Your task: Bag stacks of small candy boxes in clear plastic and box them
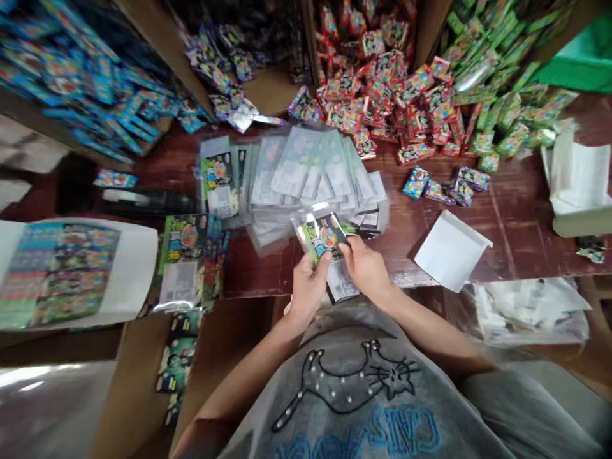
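Left hand and right hand grip a glossy rectangular packet.

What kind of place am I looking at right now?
Most likely a small packing workshop: small red packs and blue packs heaped in bulk, clear bags piled on a table, and a printed packet held between the left hand and right hand.
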Demonstrator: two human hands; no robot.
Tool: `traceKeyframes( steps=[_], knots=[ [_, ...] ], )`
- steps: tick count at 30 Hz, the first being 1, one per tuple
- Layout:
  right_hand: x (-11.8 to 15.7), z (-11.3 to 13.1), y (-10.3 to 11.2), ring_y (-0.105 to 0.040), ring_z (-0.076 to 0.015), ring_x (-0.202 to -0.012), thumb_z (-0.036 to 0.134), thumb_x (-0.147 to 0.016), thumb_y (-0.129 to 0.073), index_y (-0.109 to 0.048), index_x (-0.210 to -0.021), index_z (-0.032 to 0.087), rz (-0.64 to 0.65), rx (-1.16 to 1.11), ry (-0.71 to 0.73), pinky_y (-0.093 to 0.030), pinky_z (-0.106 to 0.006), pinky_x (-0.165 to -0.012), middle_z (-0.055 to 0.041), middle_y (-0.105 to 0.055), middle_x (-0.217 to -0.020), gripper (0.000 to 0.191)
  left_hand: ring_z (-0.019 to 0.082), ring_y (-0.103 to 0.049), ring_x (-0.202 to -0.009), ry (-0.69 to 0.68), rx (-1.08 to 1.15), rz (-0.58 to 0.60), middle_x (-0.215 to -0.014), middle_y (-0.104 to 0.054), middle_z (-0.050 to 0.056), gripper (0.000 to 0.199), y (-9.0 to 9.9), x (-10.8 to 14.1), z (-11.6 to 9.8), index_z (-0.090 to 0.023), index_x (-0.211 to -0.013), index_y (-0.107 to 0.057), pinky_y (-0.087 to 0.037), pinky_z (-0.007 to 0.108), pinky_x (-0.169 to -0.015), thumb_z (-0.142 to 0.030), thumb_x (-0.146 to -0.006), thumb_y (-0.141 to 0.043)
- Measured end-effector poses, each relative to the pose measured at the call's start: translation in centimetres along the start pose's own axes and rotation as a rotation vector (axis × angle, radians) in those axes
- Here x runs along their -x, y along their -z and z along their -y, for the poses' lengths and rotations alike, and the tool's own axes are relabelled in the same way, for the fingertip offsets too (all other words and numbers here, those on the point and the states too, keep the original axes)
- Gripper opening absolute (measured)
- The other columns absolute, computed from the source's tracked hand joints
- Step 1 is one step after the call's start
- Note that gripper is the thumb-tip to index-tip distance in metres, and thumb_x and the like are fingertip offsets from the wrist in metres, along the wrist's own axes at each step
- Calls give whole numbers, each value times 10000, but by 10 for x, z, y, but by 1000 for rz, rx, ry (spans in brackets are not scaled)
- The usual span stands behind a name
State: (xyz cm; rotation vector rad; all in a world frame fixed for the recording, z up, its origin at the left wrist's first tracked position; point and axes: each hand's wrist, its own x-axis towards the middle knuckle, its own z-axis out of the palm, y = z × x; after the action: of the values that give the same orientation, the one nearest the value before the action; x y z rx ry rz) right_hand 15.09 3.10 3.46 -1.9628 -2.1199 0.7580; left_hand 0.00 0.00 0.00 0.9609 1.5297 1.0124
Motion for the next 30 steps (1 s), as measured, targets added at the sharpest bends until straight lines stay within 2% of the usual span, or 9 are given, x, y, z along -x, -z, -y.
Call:
traceKeyframes(
  steps=[5, 7, 9, 12, 16, 19, 24, 27, 30],
  knots=[
    [-6, -16, 4, -825, -265, -924, 383, -1168, -427, -640, -1325, 148, 46, -62, 25, -575, -324, -758, -129, -837, -1072, 354, 271, -744, -1158, -148, -156, -55, -1235, -759, 111, 517, -10, -6, 3, -192, -1308, -644, -569, 423, -1080, -583, -977, -711],
    [-16, -49, 36, -793, -269, -1162, 449, -1126, -541, -568, -1484, 189, -1, -103, 149, -616, -383, -958, -140, -791, -1333, 444, 268, -737, -1185, -201, -206, -49, -1297, -724, 137, 581, -5, -5, 2, -191, -1409, -571, -583, 437, -1085, -572, -989, -700],
    [-32, -99, 81, -575, -353, -1517, 511, -1034, -690, -420, -1653, 156, -146, -56, 346, -504, -539, -1220, -218, -568, -1651, 764, 299, -663, -1352, -320, -308, -96, -1498, -603, 201, 778, 1, -4, -4, -185, -1580, -419, -561, 482, -1151, -560, -971, -725],
    [-65, -181, 143, -338, -498, -1641, 481, -948, -795, -291, -1737, 85, -220, 233, 352, -307, -733, -1290, -293, -349, -1774, 1017, 404, -382, -1620, -603, -642, -162, -1718, -341, 278, 1005, -2, -12, -33, -163, -1699, -259, -389, 612, -1312, -507, -923, -797],
    [-117, -244, 172, -502, -540, -1494, 654, -849, -816, -579, -1541, -18, -26, 508, 323, -288, -784, -1206, -329, -642, -1513, 994, 399, -341, -1649, -904, -974, 297, -1706, -459, 217, 824, -61, -61, -97, -165, -1697, -332, -221, 601, -1386, -303, -974, -702],
    [-136, -247, 170, -610, -483, -1385, 726, -931, -637, -757, -1214, -69, -19, 549, 397, -246, -814, -1180, -326, -741, -1330, 852, 408, -253, -1680, -965, -1086, 606, -1782, -339, 241, 969, -135, -126, -134, -88, -1737, -238, -180, 582, -1378, -229, -903, -710],
    [-81, -219, 172, -560, -367, -1479, 272, -1106, -541, -794, -1257, 118, -187, 463, 637, -177, -754, -1293, -179, -732, -1435, 333, 468, -335, -1590, -965, -1211, 889, -1688, -456, 289, 1100, -220, -202, -149, -35, -1700, -298, -231, 640, -1303, -236, -745, -807],
    [-20, -202, 163, -449, -399, -1592, 155, -1052, -630, -794, -1286, 279, -158, 428, 685, -281, -749, -1310, -104, -533, -1694, 311, 470, -432, -1496, -1038, -1204, 839, -1536, -588, 284, 995, -215, -181, -148, -25, -1623, -414, -275, 631, -1259, -268, -746, -818],
    [28, -192, 140, -479, -402, -1583, 100, -1016, -648, -734, -1392, 360, -15, 332, 688, -412, -722, -1275, -82, -383, -1795, 465, 440, -498, -1429, -1087, -1217, 779, -1413, -660, 249, 741, -172, -120, -143, -40, -1496, -549, -315, 591, -1226, -250, -817, -761]
  ],
)
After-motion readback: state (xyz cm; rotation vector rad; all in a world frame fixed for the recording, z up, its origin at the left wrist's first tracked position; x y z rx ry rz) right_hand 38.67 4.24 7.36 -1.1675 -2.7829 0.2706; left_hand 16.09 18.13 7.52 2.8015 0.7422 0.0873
